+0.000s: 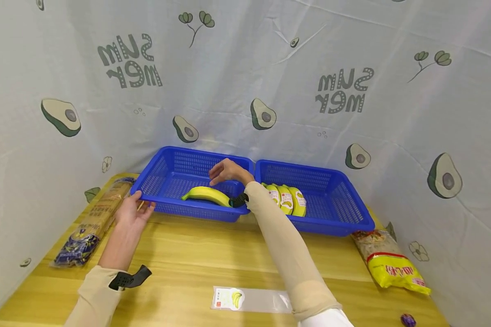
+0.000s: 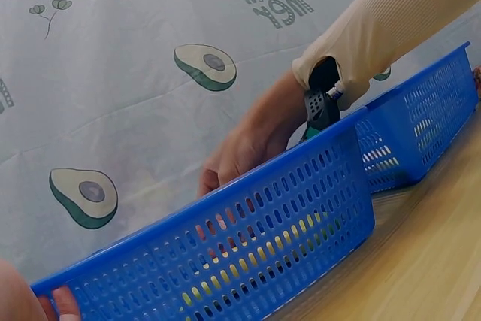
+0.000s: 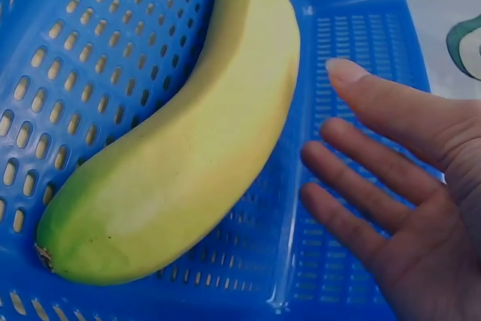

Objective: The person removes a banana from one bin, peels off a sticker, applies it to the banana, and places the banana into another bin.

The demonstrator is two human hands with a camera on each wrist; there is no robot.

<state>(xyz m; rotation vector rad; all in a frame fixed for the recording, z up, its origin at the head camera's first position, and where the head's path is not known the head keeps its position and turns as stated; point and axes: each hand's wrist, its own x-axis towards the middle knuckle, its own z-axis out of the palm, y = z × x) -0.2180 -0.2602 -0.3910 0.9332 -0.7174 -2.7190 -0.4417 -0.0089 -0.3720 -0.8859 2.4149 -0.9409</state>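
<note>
My left hand (image 1: pixel 132 213) holds the near left corner of the left blue plastic basket (image 1: pixel 192 210), thumb at the rim and fingers against the outer wall. A single yellow banana (image 1: pixel 207 194) with green ends lies in that basket, along its near side. Over the same basket reaches my right hand (image 1: pixel 229 171), with nothing in it. In the right wrist view its fingers (image 3: pixel 353 219) are spread and loosely bent, a small gap away from the banana. From the left wrist view the right hand (image 2: pixel 252 140) is partly hidden behind the basket wall.
To the right stands a second blue basket (image 1: pixel 327 225) with several labelled bananas (image 1: pixel 286 202). A noodle packet (image 1: pixel 96 218) lies at the left; a yellow-and-clear bag (image 1: pixel 393 263) lies at the right. A banana-labelled clear sleeve (image 1: pixel 251 299) and a purple wrapped piece (image 1: pixel 408 320) are in front.
</note>
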